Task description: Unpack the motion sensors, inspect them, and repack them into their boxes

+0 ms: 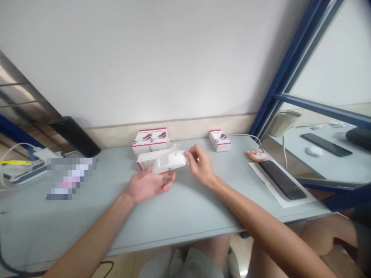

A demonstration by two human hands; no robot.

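My left hand (147, 185) lies palm up over the grey table (185, 208), its fingers cradling a small white item in a clear plastic bag (169, 162). My right hand (199, 164) pinches the right end of that bag, fingers closed on it. Just behind the bag an open white and red box (145, 158) lies on the table. Two more white and red boxes (151, 139) stand together near the wall, and a single one (219, 139) stands further right.
A dark phone (281, 179) lies on white paper at the right, next to a small orange figure (256, 155) with a cable. A black object (74, 135) leans at the left wall. A power strip (27, 170) and cables sit far left. A blue frame (278, 88) borders the right.
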